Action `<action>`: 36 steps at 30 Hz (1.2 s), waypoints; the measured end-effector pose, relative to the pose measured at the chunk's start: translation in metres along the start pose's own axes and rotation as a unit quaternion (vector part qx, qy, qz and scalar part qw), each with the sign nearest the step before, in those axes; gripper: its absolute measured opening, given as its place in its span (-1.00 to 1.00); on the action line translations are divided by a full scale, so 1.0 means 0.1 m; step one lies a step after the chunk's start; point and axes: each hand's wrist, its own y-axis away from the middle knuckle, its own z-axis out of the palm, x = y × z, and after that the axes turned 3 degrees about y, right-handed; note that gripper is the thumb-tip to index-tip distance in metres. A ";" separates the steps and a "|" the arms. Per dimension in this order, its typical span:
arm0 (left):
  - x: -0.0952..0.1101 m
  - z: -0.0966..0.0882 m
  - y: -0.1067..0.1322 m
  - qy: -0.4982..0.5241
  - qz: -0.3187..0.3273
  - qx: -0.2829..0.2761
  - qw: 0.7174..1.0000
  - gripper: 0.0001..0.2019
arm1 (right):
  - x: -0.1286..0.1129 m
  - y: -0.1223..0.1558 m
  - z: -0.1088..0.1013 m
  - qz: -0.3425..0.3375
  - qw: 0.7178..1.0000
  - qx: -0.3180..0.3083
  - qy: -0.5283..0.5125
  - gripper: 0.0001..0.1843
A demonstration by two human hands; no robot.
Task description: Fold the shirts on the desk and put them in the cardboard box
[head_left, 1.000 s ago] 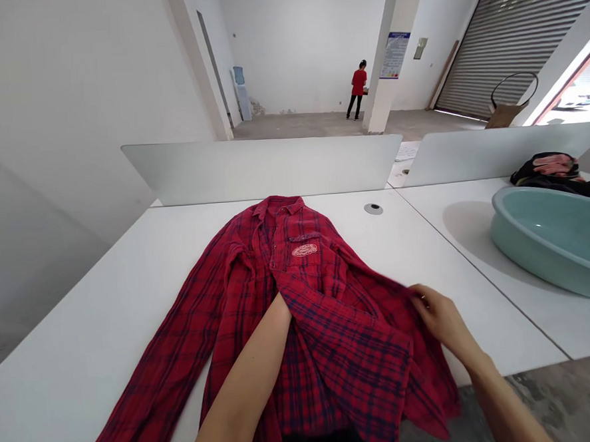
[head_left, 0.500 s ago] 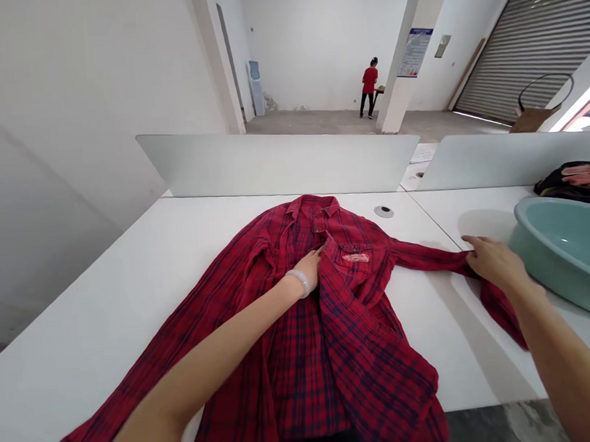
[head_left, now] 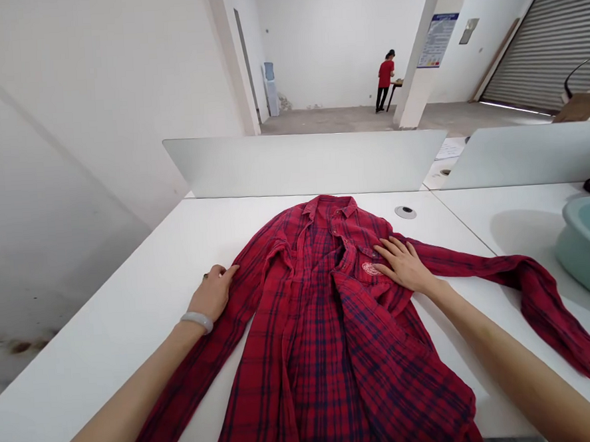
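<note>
A red and navy plaid shirt (head_left: pixel 323 352) lies spread on the white table, its front open and its collar toward the far side. My left hand (head_left: pixel 212 294), with a pale bangle at the wrist, has its fingers closed on the outer edge of the left-side sleeve. My right hand (head_left: pixel 402 266) rests palm down on the chest, fingers spread, partly covering the pocket with its round pale patch (head_left: pixel 370 269). The right-side front panel is folded over in places. Its sleeve (head_left: pixel 533 286) stretches out to the right and bends toward me.
A light green basin (head_left: pixel 584 250) stands at the right edge of the table (head_left: pixel 145 310). Frosted partitions (head_left: pixel 306 165) line the back, near a round cable grommet (head_left: pixel 405 212). A person in a red top (head_left: pixel 386 75) stands far off by a pillar.
My left hand has moved from the shirt's front opening to the left-side sleeve. My right hand has left the right-side sleeve and come to the chest. The view has shifted left.
</note>
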 end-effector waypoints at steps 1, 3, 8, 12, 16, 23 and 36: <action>-0.03 0.00 -0.07 0.003 0.005 -0.003 1.000 -0.53 | 0.05 0.00 0.04 -0.003 1.000 -0.012 0.006 -0.37; -0.14 -0.03 -0.26 -0.010 -0.008 -0.005 1.000 -0.53 | 0.21 -0.04 0.10 -0.003 1.000 -0.026 0.009 -0.36; -0.58 -0.18 -0.76 -0.066 -0.079 0.022 0.994 -0.57 | 0.64 -0.32 0.20 0.007 0.999 -0.044 0.012 -0.38; -0.75 -0.24 -0.99 -0.084 -0.095 0.060 0.990 -0.59 | 0.72 -0.60 0.24 0.003 0.999 -0.049 0.019 -0.41; -0.64 -0.23 -1.08 -0.087 -0.104 0.080 0.988 -0.60 | 0.61 -0.75 0.20 0.024 0.999 -0.045 0.015 -0.44; 0.19 -0.23 -0.59 0.002 0.116 0.087 0.989 -0.44 | 0.17 -0.16 -0.40 -0.007 0.992 0.015 -0.123 -0.53; 0.47 -0.23 0.41 -0.016 0.330 -0.033 0.943 -0.42 | -0.35 1.23 -0.35 -0.064 0.990 -0.054 -0.118 -0.32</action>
